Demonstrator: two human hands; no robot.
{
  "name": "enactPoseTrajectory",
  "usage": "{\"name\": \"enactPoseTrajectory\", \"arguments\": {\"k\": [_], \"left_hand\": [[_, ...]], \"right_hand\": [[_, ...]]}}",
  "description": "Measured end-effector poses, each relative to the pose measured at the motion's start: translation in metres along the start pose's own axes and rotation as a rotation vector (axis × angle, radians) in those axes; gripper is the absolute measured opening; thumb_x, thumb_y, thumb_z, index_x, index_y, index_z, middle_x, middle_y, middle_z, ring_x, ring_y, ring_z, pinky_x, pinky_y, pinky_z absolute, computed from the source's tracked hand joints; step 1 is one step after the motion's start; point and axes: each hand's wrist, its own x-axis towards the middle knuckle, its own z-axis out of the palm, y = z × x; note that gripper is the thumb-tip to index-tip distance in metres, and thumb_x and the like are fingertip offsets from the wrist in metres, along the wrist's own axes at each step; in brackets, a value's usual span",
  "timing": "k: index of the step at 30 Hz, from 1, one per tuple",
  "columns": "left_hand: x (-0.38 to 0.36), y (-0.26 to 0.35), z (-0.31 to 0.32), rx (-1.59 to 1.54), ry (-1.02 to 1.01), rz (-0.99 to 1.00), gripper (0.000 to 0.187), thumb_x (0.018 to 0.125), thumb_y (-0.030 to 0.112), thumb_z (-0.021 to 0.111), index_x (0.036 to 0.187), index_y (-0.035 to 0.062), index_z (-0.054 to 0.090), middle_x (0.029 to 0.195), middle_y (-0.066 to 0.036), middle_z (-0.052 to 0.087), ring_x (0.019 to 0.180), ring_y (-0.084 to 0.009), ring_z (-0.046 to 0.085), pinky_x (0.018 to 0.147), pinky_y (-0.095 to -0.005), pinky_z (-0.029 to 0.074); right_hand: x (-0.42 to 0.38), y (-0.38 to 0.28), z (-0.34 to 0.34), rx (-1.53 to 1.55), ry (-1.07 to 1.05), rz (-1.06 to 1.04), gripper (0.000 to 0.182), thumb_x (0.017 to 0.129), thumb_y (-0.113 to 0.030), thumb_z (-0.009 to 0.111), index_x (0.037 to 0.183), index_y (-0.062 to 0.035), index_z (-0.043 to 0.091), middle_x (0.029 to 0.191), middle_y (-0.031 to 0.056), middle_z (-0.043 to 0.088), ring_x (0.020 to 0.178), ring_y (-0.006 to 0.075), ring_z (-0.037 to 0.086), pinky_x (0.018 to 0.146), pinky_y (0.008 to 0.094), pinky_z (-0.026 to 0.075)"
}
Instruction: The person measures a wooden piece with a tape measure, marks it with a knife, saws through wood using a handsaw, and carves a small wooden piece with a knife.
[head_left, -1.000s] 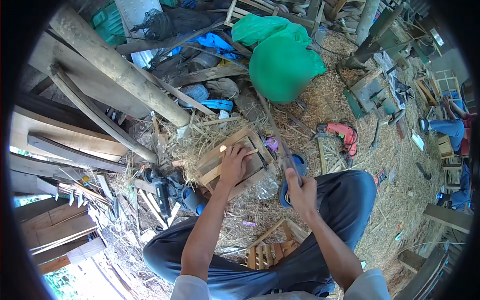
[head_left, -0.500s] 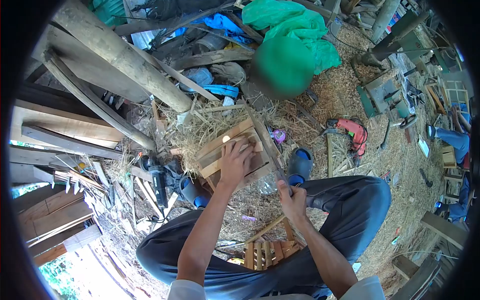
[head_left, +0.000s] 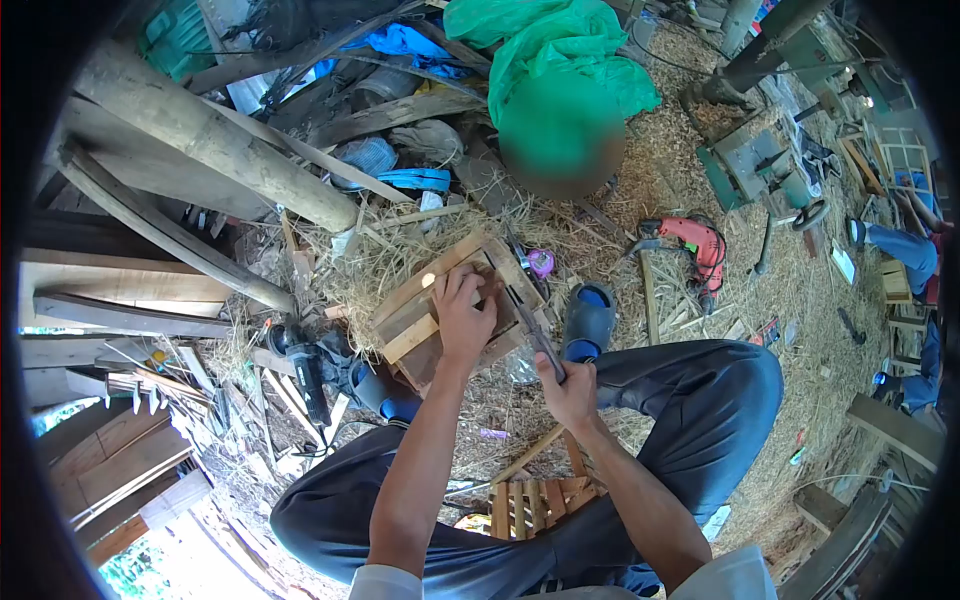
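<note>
A small wooden box of light and dark slats [head_left: 408, 318] stands on the straw-covered ground between the feet. My left hand [head_left: 465, 318] rests on its upper side with bent fingers, apparently around a small piece of wood that is mostly hidden. In my right hand [head_left: 568, 388] is the handle end of a long, thin dark tool [head_left: 533, 328]. The tool's far part lies along the box's right side, slanting up and left; its exact contact with the wood is too small to tell.
A red power drill [head_left: 708, 255] lies to the right, and a black power tool [head_left: 308, 375] to the left. Sandals [head_left: 589, 318] flank the box. Timber is stacked at left. Another person's legs [head_left: 900, 255] show at far right.
The tool and my right hand have moved left and slightly up, and the tool's far end reaches less far past the box. My left hand's fingers are more bent.
</note>
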Motion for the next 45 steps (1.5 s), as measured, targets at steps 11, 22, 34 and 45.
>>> {"name": "enactPoseTrajectory", "arguments": {"k": [11, 22, 34, 45], "left_hand": [[0.003, -0.002, 0.003, 0.101, -0.097, -0.042, 0.023, 0.071, 0.010, 0.075, 0.086, 0.0061, 0.058, 0.102, -0.007, 0.056, 0.097, -0.0317, 0.048, 0.089, -0.0445, 0.039], [0.002, 0.001, 0.000, 0.125, -0.147, -0.050, 0.025, 0.070, 0.011, 0.074, 0.086, 0.0062, 0.055, 0.102, -0.007, 0.054, 0.100, -0.0323, 0.047, 0.091, -0.0478, 0.038], [0.004, 0.001, 0.001, 0.122, -0.146, -0.057, 0.027, 0.068, 0.011, 0.072, 0.087, 0.0061, 0.054, 0.098, -0.009, 0.053, 0.100, -0.0334, 0.047, 0.089, -0.0479, 0.037], [0.001, 0.005, -0.005, 0.108, -0.122, -0.063, 0.028, 0.065, 0.006, 0.070, 0.087, 0.0057, 0.054, 0.096, -0.008, 0.055, 0.096, -0.0330, 0.048, 0.085, -0.0450, 0.037]], "right_hand": [[-0.022, 0.019, 0.003, 0.015, 0.019, -0.034, 0.041, 0.090, -0.033, 0.065, 0.070, 0.0031, 0.066, 0.058, 0.0189, 0.058, 0.055, 0.0365, 0.063, 0.052, 0.0429, 0.047], [-0.018, 0.032, 0.003, -0.014, -0.093, 0.053, 0.052, 0.089, -0.043, 0.063, 0.069, 0.0045, 0.066, 0.058, 0.0194, 0.060, 0.055, 0.0367, 0.064, 0.055, 0.0432, 0.049], [0.009, 0.026, -0.004, -0.101, -0.123, 0.037, 0.042, 0.092, -0.039, 0.061, 0.086, 0.0021, 0.070, 0.056, 0.0164, 0.060, 0.052, 0.0266, 0.064, 0.052, 0.0395, 0.047], [0.013, 0.037, 0.013, 0.116, -0.088, 0.079, 0.061, 0.091, -0.046, 0.065, 0.054, 0.0018, 0.052, 0.046, 0.0002, 0.040, 0.047, 0.0075, 0.039, 0.043, 0.0345, 0.031]]}}
